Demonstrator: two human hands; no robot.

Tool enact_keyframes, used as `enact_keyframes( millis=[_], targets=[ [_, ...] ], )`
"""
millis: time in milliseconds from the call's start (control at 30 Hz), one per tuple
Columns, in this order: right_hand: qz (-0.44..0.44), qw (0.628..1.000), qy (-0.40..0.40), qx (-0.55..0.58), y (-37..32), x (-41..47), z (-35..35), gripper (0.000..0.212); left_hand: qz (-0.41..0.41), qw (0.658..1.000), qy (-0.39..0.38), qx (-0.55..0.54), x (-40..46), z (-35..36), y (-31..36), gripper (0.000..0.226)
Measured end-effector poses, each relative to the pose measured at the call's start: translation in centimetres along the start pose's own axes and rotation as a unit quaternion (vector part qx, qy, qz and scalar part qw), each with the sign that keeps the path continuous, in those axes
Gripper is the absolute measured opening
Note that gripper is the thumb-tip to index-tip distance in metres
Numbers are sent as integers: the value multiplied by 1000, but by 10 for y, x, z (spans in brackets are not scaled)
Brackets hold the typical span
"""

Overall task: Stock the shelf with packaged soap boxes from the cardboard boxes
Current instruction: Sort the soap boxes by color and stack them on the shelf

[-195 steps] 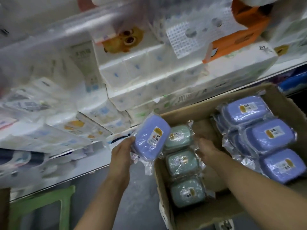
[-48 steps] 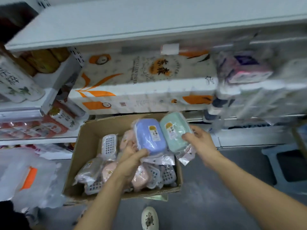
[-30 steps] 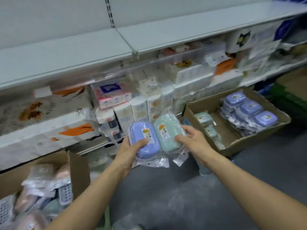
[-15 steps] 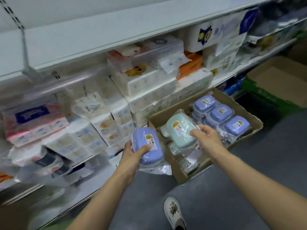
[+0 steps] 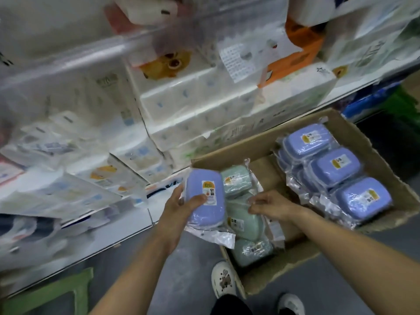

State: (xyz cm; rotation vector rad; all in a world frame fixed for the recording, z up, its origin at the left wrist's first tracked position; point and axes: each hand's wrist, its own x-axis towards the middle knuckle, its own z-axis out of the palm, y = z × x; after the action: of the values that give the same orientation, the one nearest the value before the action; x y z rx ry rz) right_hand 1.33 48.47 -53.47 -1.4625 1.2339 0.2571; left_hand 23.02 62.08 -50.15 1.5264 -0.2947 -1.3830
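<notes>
My left hand point(image 5: 179, 212) grips a purple soap box point(image 5: 205, 198) in clear wrap, held up at the left edge of the open cardboard box point(image 5: 375, 151). My right hand point(image 5: 275, 205) is down inside the carton, its fingertips curled on the wrapper of a green soap box point(image 5: 244, 221) that lies in a row of green ones. Several purple soap boxes point(image 5: 336, 167) are stacked in the carton's right half. The white shelf point(image 5: 127, 233) runs along to the left.
Wrapped tissue packs point(image 5: 204, 105) fill the shelf behind and left of the carton. A green stool point(image 5: 56, 294) stands at the lower left. My shoes point(image 5: 223, 278) are on the grey floor right beside the carton's near corner.
I have stepped closer to the carton. My right hand has lowered the green soap box into the row of green ones. My left hand still holds the purple one.
</notes>
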Motion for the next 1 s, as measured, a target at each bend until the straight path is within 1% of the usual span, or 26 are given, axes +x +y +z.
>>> enact_keyframes(
  millis=[67, 133, 167, 200, 267, 333, 367, 400, 433, 500, 567, 600, 633, 667, 700, 733, 767, 800, 833, 900, 967, 1000],
  targets=[
    [6, 1000, -27, 6, 8, 18, -3, 13, -8, 1000, -4, 1, 4, -1, -6, 69],
    [2, 999, -31, 39, 12, 33, -5, 12, -13, 1000, 4, -3, 7, -2, -14, 67],
    [-1, 998, -14, 60, 14, 40, -5, 15, -15, 1000, 10, -12, 8, -1, -17, 65],
    [-3, 997, 21, 80, 17, 47, -5, 19, -16, 1000, 17, -19, 7, 0, -19, 65],
    [3, 991, 79, 107, 20, 57, -5, 23, -12, 999, 35, -24, 6, 6, -22, 69],
    [19, 989, 91, 117, 20, 62, -8, 15, -4, 998, 54, -23, 1, 15, -22, 74],
    [21, 991, 90, 93, 22, 62, -11, 11, 0, 998, 62, -23, -1, 22, -22, 73],
    [8, 994, 93, 56, 24, 58, -15, 14, 3, 997, 71, -23, -5, 29, -20, 71],
    [-20, 995, 98, 11, 24, 53, -20, 25, 6, 997, 78, -25, -7, 36, -19, 68],
    [-125, 982, 114, -84, 21, 35, -33, 55, 6, 996, 84, -25, -14, 53, -15, 62],
    [-235, 945, 123, -192, 15, 11, -48, 84, 6, 996, 85, -11, -20, 72, -11, 55],
    [-289, 912, 125, -262, 12, -2, -56, 97, 7, 996, 83, 2, -22, 82, -9, 53],
    [-344, 867, 122, -339, 11, -12, -66, 108, 6, 997, 77, 18, -24, 94, -9, 52],
    [-402, 810, 121, -409, 10, -25, -76, 117, 4, 997, 63, 36, -27, 107, -8, 55],
    [-449, 754, 112, -466, 15, -33, -86, 122, 2, 998, 40, 57, -28, 121, -8, 58],
    [-475, 711, 91, -510, 18, -44, -95, 121, 3, 996, 7, 89, -30, 135, -8, 58],
    [-488, 686, 74, -535, 24, -51, -104, 117, 6, 991, -28, 131, -30, 149, -8, 54],
    [-493, 677, 58, -543, 31, -57, -113, 112, 10, 984, -57, 168, -31, 163, -9, 49],
    [-495, 678, 50, -541, 38, -63, -123, 108, 14, 979, -77, 189, -30, 176, -10, 45],
    [-482, 694, 56, -533, 54, -70, -145, 100, 9, 980, -86, 177, -29, 199, -13, 49],
    [-446, 723, 86, -522, 69, -72, -171, 93, 14, 984, -42, 171, -26, 214, -20, 66],
    [-414, 745, 102, -513, 74, -72, -186, 93, 33, 978, 0, 206, -25, 218, -25, 72]
  ],
)
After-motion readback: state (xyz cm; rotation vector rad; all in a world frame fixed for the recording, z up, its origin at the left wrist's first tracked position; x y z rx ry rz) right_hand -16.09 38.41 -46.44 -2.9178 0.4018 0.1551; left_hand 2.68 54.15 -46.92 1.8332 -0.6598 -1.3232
